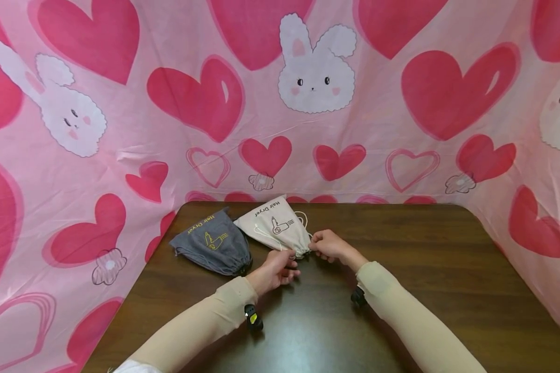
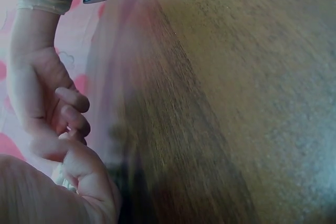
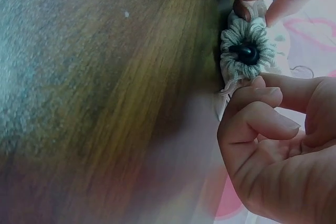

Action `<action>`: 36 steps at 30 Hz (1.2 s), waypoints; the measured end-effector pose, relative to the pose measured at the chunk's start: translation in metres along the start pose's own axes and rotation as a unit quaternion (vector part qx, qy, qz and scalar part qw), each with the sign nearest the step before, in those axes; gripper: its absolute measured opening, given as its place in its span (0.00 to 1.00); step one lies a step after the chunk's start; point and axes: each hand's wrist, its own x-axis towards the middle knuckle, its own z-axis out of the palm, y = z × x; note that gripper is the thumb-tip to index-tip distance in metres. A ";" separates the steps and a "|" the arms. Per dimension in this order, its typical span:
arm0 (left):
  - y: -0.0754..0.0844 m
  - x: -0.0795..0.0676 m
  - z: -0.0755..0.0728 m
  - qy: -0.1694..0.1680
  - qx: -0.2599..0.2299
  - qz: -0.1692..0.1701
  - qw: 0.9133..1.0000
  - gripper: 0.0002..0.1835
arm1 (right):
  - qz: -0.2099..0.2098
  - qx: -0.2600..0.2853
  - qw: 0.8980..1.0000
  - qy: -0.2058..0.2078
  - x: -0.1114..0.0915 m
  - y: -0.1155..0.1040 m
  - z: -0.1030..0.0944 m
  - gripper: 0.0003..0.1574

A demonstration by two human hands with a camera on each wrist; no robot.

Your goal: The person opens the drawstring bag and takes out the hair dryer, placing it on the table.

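A white drawstring bag (image 1: 261, 220) printed "Hair Dryer" lies at the back of the table, its mouth toward me. My left hand (image 1: 273, 269) pinches the left side of that mouth between thumb and finger. On the opposite side, my right hand (image 1: 330, 245) pinches the edge where the cord comes out. The right wrist view shows the gathered mouth (image 3: 231, 38) drawn into tight pleats, with a black end (image 3: 247, 53) showing in its centre. White cord loops (image 1: 302, 216) lie along the bag. In the left wrist view, the left hand hides most of the bag.
A grey drawstring bag (image 1: 226, 248) with yellow "Hair Dryer" print lies just left of the white one, its mouth gathered. Both stand on a dark wooden table (image 1: 401, 243). A pink curtain (image 1: 378, 119) with hearts and rabbits rises along the back and sides.
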 end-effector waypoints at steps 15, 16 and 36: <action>-0.001 0.004 0.004 -0.003 -0.020 0.013 1.000 0.10 | -0.003 0.015 1.000 0.005 0.001 0.002 0.000 0.10; -0.002 0.004 0.005 -0.005 -0.021 0.013 1.000 0.11 | -0.004 0.015 1.000 0.005 0.001 0.002 0.000 0.09; 0.000 0.004 0.006 -0.030 -0.014 0.010 0.999 0.09 | -0.011 0.021 1.000 0.003 0.000 0.002 -0.004 0.09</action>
